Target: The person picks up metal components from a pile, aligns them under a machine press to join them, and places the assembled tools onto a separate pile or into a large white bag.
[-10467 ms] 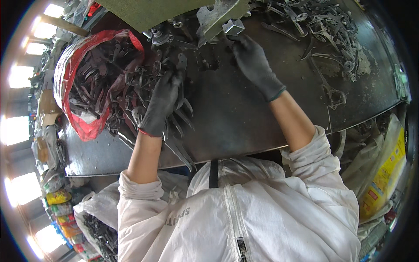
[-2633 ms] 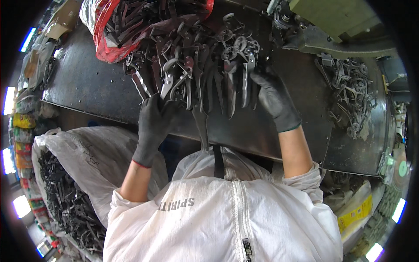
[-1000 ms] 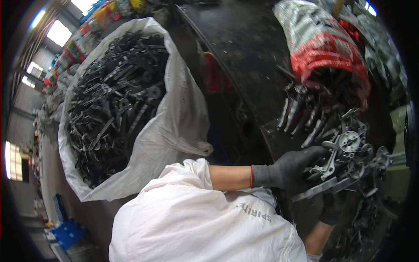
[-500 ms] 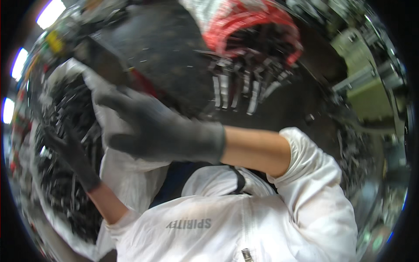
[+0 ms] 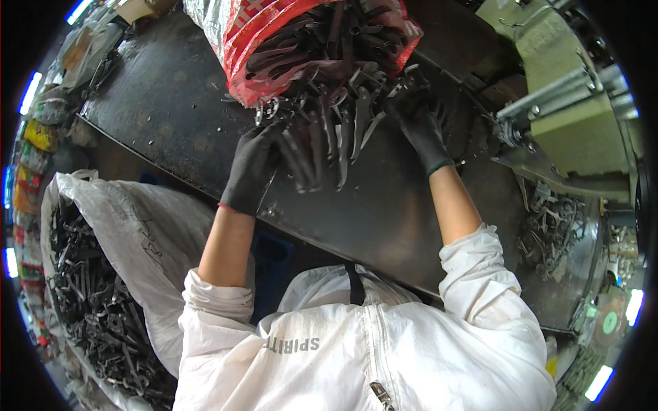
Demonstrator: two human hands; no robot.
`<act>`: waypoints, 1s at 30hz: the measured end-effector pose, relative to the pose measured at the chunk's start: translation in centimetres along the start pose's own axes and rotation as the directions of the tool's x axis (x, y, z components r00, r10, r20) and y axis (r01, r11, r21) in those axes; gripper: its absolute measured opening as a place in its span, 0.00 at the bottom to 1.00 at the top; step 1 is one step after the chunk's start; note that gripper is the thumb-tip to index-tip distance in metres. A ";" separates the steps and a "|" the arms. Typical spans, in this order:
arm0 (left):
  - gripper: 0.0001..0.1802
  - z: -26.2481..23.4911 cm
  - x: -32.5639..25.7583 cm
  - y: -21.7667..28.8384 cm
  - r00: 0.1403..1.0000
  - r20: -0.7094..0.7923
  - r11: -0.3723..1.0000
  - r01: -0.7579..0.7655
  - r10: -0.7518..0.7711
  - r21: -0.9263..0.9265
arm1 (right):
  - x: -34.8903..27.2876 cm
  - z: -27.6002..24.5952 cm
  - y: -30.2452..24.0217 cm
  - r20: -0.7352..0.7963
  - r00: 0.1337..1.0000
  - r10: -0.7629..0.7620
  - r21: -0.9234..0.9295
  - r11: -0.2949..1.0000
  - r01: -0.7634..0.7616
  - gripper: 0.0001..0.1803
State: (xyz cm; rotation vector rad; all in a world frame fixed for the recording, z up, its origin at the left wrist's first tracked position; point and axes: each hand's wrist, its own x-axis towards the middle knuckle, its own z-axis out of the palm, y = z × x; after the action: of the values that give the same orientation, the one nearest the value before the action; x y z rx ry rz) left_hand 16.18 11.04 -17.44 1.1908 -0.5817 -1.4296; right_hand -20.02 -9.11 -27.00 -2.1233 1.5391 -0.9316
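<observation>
Long, flat, dark metal pieces [image 5: 329, 130] spill from the mouth of a red-and-white plastic sack [image 5: 264, 82] onto the dark metal tabletop [image 5: 356, 212]. At the left end of the spill is my left hand [image 5: 248, 171], in a dark grey glove, its fingers closed about some pieces and partly hidden by them. Several pieces beside it are smeared by motion. My right hand [image 5: 423, 130], gloved alike, is at the right end of the spill, its fingers curled around pieces there. Its fingertips are hard to make out against the dark metal.
A large white sack [image 5: 147, 212] of dark metal parts [image 5: 96, 294] stands at the lower left, below the table edge. Pale green machinery [image 5: 576, 130] rises at the right. Loose metal parts [image 5: 552, 229] lie below it. Colourful packages [image 5: 31, 164] line the far left.
Both hands have moved from the left, by the white sack, to the spilled pieces on the table. My left hand has come out of the white sack. The view has shifted.
</observation>
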 end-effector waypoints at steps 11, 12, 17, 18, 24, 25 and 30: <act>0.36 5.9 3.6 -1.4 0.943 -0.028 0.942 -0.329 0.332 0.067 | 0.7 2.6 -16.4 0.187 0.982 0.016 0.765 0.626 -0.155 0.50; 0.36 6.7 3.9 -1.7 0.941 -0.020 0.938 -0.340 0.339 -0.073 | 0.3 2.4 -16.5 0.120 0.989 0.085 0.856 0.496 -0.147 0.48; 0.36 6.1 2.0 -1.3 0.976 0.078 0.933 -0.169 0.203 -0.319 | -1.6 -0.5 -17.3 0.203 0.976 0.073 0.893 0.395 -0.215 0.41; 0.36 6.0 1.1 -1.7 0.973 0.149 0.949 -0.127 0.176 -0.289 | -2.9 -1.8 -17.6 0.206 0.979 0.013 0.920 0.338 -0.198 0.40; 0.52 7.0 -5.9 -6.4 0.981 0.106 0.975 -0.140 0.160 -0.173 | -14.7 -5.2 -17.0 0.307 0.908 0.286 0.934 0.092 -0.345 0.35; 0.52 7.9 -6.5 -6.6 0.982 0.104 0.975 -0.140 0.159 -0.175 | -15.1 -5.5 -17.0 0.310 0.907 0.285 0.933 0.092 -0.348 0.35; 0.66 7.6 -8.2 -8.5 0.974 0.087 0.975 -0.213 0.207 0.059 | -16.0 -6.1 -17.3 0.362 0.897 0.251 0.859 0.284 -0.426 0.25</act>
State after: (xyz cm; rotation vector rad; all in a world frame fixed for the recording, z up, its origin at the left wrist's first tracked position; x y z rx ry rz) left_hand 4.56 18.77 -19.27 1.0930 -0.7946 -1.2900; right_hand -15.15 12.38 -16.55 -0.9200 0.8891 -1.0585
